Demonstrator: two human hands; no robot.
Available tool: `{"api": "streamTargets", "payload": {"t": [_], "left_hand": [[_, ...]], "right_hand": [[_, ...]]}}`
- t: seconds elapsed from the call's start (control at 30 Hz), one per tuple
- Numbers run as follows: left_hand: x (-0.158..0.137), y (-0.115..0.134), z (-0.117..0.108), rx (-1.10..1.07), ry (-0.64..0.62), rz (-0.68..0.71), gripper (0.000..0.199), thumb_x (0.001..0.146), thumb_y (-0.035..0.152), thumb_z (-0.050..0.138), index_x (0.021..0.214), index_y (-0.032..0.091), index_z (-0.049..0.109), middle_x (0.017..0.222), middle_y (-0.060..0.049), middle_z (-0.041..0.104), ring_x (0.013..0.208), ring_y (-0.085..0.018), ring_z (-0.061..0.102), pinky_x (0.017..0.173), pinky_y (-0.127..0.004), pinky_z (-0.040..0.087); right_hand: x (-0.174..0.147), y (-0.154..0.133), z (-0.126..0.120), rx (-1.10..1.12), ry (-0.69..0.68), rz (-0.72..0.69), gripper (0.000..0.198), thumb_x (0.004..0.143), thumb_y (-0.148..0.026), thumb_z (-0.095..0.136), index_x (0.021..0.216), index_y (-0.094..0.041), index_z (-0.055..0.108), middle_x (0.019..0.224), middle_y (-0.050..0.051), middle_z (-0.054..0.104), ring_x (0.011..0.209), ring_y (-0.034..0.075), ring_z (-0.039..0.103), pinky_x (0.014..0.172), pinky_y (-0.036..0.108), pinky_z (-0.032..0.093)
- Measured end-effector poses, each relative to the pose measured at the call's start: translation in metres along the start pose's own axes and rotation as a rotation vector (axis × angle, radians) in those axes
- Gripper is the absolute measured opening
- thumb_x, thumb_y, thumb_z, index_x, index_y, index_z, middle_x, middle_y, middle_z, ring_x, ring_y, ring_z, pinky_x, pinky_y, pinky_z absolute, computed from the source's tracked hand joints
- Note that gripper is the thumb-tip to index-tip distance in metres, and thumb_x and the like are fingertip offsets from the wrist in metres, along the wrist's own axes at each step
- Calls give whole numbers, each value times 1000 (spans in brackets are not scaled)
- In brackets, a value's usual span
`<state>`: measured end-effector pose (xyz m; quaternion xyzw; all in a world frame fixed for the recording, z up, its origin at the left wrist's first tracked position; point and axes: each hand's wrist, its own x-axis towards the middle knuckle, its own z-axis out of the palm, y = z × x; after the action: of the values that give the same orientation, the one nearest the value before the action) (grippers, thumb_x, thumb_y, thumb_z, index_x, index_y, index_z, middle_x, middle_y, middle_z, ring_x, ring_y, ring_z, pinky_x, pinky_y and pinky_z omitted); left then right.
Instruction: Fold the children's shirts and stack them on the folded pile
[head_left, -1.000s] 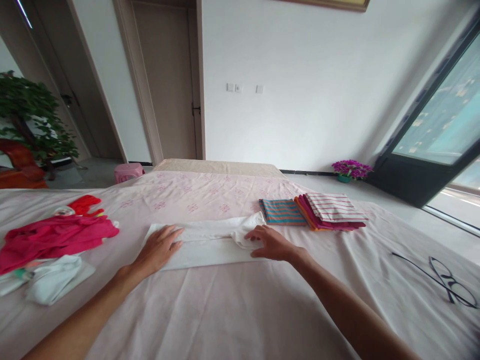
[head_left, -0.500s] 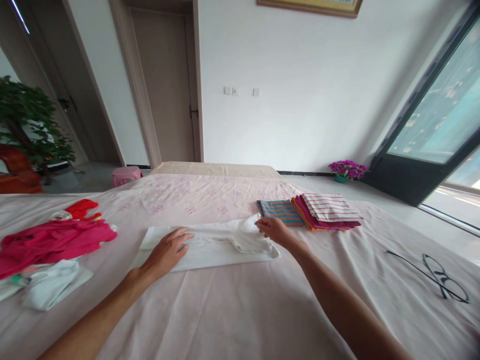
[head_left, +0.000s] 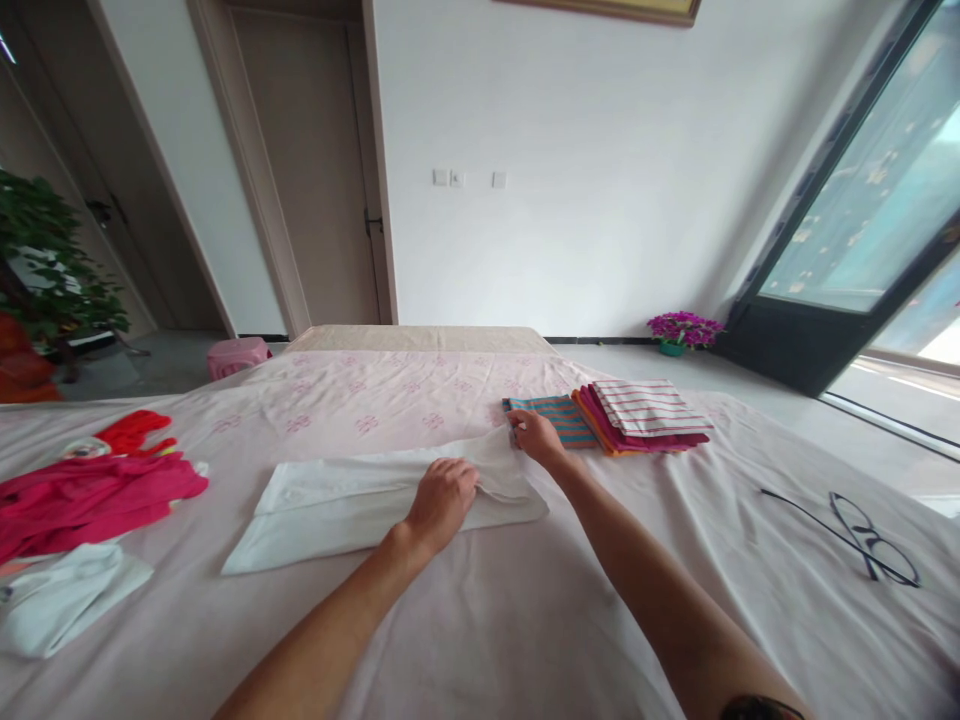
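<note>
A white garment (head_left: 337,500), folded into a long strip, lies across the bed in front of me. My left hand (head_left: 444,495) rests on its right half, fingers curled down and closed on the fabric at a fold. With thumb and fingers pinched together, my right hand (head_left: 534,436) holds the garment's far right corner. Just beyond that hand lies a folded blue-and-brown striped cloth (head_left: 566,418). Which kind of garment the white piece is, I cannot tell.
On the right sits a folded stack topped by a red-and-white striped cloth (head_left: 649,408). Eyeglasses (head_left: 874,545) lie farther right. At left are a heap of pink clothing (head_left: 97,500) and a crumpled white cloth (head_left: 67,595). A pink stool (head_left: 238,357) stands past the bed.
My left hand has moved right along the garment and closed on it. My right hand has drawn the corner slightly farther away, and the bunched right end now lies flatter. The view has shifted slightly right.
</note>
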<state>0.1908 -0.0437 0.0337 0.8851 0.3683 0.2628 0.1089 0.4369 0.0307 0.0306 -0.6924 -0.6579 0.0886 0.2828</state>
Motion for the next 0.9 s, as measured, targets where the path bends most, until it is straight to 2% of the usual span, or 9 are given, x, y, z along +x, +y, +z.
{"api": "streamTargets", "payload": {"t": [0.07, 0.13, 0.2, 0.27, 0.4, 0.53, 0.77, 0.9], "left_hand": [[10, -10, 2, -159, 99, -231, 18, 90, 19, 49, 99, 21, 65, 96, -10, 72, 93, -23, 66, 85, -38, 48], [18, -24, 2, -399, 257, -439, 17, 90, 29, 50, 98, 21, 63, 92, -8, 71, 85, -21, 66, 76, -33, 48], [25, -38, 4, -623, 378, -561, 18, 86, 35, 55, 92, 21, 63, 82, -5, 69, 76, -18, 63, 68, -29, 46], [31, -49, 9, -758, 438, -627, 19, 82, 37, 57, 86, 20, 62, 69, 0, 62, 63, -15, 57, 59, -26, 42], [41, -59, 20, -912, 523, -685, 21, 76, 39, 56, 81, 19, 58, 60, 5, 53, 52, -11, 49, 51, -23, 38], [48, -63, 23, -1085, 584, -703, 28, 69, 43, 60, 82, 17, 57, 64, 4, 58, 57, -12, 54, 56, -25, 43], [51, -66, 19, -1262, 626, -683, 28, 63, 40, 68, 77, 17, 58, 63, 3, 62, 60, -14, 59, 60, -27, 47], [50, -64, 16, -1308, 623, -652, 26, 65, 36, 69, 79, 17, 59, 67, 3, 65, 61, -14, 60, 62, -27, 48]], "right_hand": [[2, 2, -1, 20, -28, -5, 49, 76, -8, 51, 117, -27, 70, 109, 1, 72, 101, 20, 64, 85, 25, 47], [4, 4, 0, 43, -53, 0, 48, 75, -8, 52, 114, -27, 72, 107, 0, 73, 98, 20, 65, 83, 24, 48], [4, 7, 1, 65, -65, 11, 49, 74, -7, 51, 113, -27, 72, 106, -1, 74, 96, 19, 66, 81, 24, 49], [4, 9, 2, 85, -70, 20, 50, 75, -6, 50, 115, -26, 72, 105, -1, 74, 94, 18, 66, 79, 23, 49], [0, 9, 2, 107, -76, -1, 42, 78, -13, 54, 113, -26, 73, 98, 0, 74, 85, 17, 67, 75, 22, 47], [-3, 6, 1, 51, -49, -56, 33, 81, -21, 56, 107, -29, 75, 91, -1, 74, 84, 17, 66, 69, 21, 43], [-4, -2, 0, -51, -36, -13, 28, 82, -26, 59, 106, -32, 73, 98, -1, 74, 92, 17, 64, 69, 22, 39], [-4, -6, 1, -89, -41, 0, 24, 82, -31, 63, 103, -32, 72, 96, -2, 74, 90, 17, 64, 67, 23, 37]]}}
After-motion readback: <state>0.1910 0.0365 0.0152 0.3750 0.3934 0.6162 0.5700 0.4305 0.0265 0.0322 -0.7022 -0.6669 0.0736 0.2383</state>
